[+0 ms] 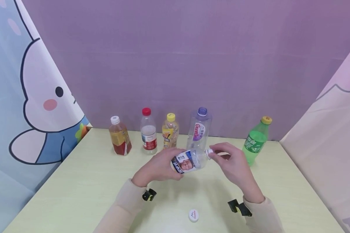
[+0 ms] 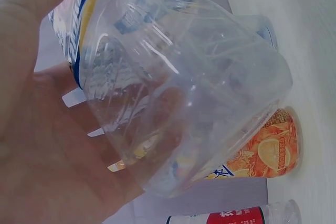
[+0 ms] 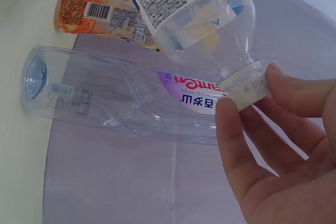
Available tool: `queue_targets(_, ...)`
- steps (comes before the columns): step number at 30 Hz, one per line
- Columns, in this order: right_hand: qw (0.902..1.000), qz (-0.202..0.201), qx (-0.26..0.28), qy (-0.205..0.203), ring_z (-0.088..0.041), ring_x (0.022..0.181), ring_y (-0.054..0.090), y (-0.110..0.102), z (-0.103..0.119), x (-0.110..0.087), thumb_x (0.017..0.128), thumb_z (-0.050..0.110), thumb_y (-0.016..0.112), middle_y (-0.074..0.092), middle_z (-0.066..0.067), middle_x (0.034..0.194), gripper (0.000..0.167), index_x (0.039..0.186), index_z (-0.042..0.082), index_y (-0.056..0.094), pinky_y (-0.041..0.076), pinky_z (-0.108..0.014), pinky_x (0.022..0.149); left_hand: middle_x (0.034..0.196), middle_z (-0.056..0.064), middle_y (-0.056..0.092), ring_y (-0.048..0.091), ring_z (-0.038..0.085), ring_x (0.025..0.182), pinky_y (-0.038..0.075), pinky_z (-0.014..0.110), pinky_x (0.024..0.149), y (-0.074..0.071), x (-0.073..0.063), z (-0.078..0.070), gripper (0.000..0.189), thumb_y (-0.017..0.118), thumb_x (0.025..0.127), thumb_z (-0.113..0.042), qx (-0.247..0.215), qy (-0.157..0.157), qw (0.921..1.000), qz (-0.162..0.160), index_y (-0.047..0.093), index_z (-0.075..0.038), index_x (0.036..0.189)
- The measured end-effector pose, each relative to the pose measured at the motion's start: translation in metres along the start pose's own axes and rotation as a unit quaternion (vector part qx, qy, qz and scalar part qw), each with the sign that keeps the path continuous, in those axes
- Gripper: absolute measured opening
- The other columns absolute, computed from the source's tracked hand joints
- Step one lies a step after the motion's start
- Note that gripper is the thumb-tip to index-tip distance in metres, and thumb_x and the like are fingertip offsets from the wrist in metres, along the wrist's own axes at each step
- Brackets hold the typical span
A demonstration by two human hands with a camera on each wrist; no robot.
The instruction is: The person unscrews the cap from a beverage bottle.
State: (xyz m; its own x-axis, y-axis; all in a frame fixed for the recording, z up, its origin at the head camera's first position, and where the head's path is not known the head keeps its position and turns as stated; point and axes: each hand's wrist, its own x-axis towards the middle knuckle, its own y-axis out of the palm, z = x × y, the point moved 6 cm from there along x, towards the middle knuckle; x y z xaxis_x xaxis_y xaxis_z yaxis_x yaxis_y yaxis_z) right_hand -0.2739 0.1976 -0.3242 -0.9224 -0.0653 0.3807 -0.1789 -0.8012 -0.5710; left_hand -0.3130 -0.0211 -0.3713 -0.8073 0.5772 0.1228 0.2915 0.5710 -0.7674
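Purple backdrop [image 1: 192, 64], cartoon-print curtain [image 1: 40, 94], pale table [image 1: 75, 181], 1 green bottle [image 1: 255, 141], 1 red-capped bottle [image 1: 148, 132]

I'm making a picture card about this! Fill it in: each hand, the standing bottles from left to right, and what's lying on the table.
Left hand: grips a clear plastic bottle with a blue-and-white label, tilted
Right hand: pinches the held bottle's white plastic cap, at its neck
Standing bottles: amber-and-red bottle with white cap; clear bottle with red cap; small bottle with yellow cap; tall clear capless bottle; green bottle with yellow cap
Lying on table: round white cap
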Motion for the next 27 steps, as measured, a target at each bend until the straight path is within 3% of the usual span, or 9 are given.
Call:
queue_targets(7,0.9999,0.005,0.011,0.005,-0.024,0.102,0.068,0.0008,-0.0019,-0.0007,0.091,0.003,0.075,0.072,-0.007,0.111,0.024,0.114,0.004,0.073,0.059,-0.034,0.086,0.116,-0.007,0.062,0.054,0.014,0.104,0.051,0.033,0.083,-0.0006,0.0006,0.0004,0.070,0.088,0.074,-0.026,0.013,0.010,0.9999,-0.006,0.060,-0.022,0.138)
queue_targets(15,0.9999,-0.011,0.005,0.001,-0.022,0.095,0.070,0.0005,-0.0025,-0.0005,0.092,0.005,0.074,0.072,-0.005,0.104,0.016,0.108,0.005,0.074,0.058,-0.031,0.083,0.121,-0.004,0.061,0.052,0.018,0.108,0.051,0.036,0.083,0.0013,-0.0006,0.0015,0.074,0.088,0.074,-0.025,0.017,-0.007,0.9998,-0.004,0.058,-0.022,0.141)
queue_targets(22,0.9994,-0.010,0.032,0.005,-0.030,0.107,0.067,0.0015,-0.0003,0.0010,0.092,0.002,0.073,0.064,-0.014,0.118,0.027,0.118,-0.004,0.070,0.057,-0.034,0.091,0.120,-0.006,0.061,0.053,0.016,0.107,0.052,0.034,0.083,0.0005,-0.0003,0.0010,0.074,0.088,0.074,-0.026,0.013,-0.008,0.9999,-0.006,0.058,-0.023,0.141)
queue_targets(27,1.0000,-0.005,0.005,0.003,-0.027,0.105,0.067,0.0014,-0.0002,0.0008,0.093,0.006,0.073,0.068,-0.011,0.115,0.022,0.114,0.000,0.073,0.057,-0.038,0.091,0.118,-0.006,0.061,0.054,0.016,0.105,0.052,0.034,0.082,-0.0016,-0.0007,-0.0003,0.073,0.088,0.073,-0.026,0.014,0.001,0.9998,-0.012,0.059,-0.022,0.141)
